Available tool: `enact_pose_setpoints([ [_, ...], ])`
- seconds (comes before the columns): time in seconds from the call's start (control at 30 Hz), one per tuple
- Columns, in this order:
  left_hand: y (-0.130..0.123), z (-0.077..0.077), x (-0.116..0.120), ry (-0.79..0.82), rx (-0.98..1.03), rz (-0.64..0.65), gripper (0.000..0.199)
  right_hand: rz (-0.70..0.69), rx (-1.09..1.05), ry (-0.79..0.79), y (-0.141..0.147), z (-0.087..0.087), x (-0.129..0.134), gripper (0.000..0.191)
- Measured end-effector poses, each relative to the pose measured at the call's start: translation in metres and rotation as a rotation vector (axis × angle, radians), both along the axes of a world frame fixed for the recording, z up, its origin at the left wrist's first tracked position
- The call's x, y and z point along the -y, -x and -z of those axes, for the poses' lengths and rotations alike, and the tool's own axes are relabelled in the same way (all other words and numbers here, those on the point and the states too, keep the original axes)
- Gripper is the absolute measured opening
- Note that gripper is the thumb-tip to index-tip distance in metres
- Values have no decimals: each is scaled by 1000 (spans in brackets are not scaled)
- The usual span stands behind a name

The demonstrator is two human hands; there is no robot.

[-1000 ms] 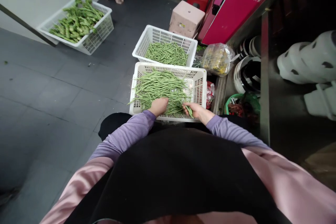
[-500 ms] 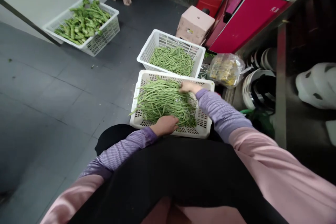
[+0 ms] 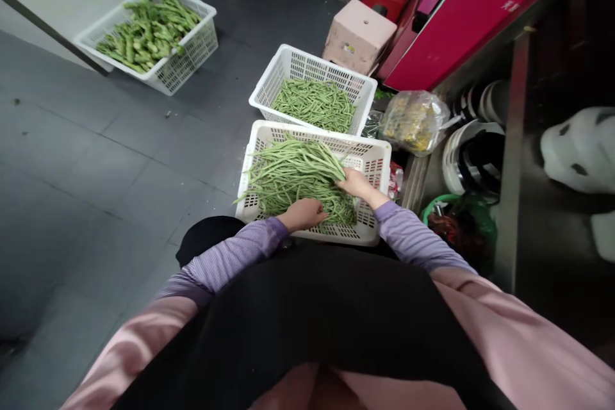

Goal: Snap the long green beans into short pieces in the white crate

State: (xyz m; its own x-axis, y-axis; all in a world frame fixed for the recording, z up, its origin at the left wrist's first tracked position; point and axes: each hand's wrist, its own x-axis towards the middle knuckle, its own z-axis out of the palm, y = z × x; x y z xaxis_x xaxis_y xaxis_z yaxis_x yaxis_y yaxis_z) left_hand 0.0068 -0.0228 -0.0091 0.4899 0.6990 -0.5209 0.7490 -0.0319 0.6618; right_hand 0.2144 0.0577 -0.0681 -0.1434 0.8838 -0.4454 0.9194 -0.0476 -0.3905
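Plenty of long beans (image 3: 288,173) remained in the near basket (image 3: 386,170); short ones (image 3: 314,104) partly filled the far basket (image 3: 314,66). The right hand (image 3: 355,183) gripped long beans; the left hand's (image 3: 302,214) grip was unclear.

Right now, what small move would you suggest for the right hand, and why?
I would gently lift the right hand, easing its beans up from the pile. Its grip seems closed on their ends, while their lengths lie across the others in the near crate. The left hand is at the pile's near side, apart from that grip.
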Motion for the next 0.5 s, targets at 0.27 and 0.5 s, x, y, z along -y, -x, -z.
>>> enact_pose_setpoints([
  [0.27,-25,25,-11,754,857,-674,45,336,-829,207,7,-70,78,28],
  [0.5,-30,-8,-1,786,1226,-793,17,207,-699,213,32,-92,125,16],
])
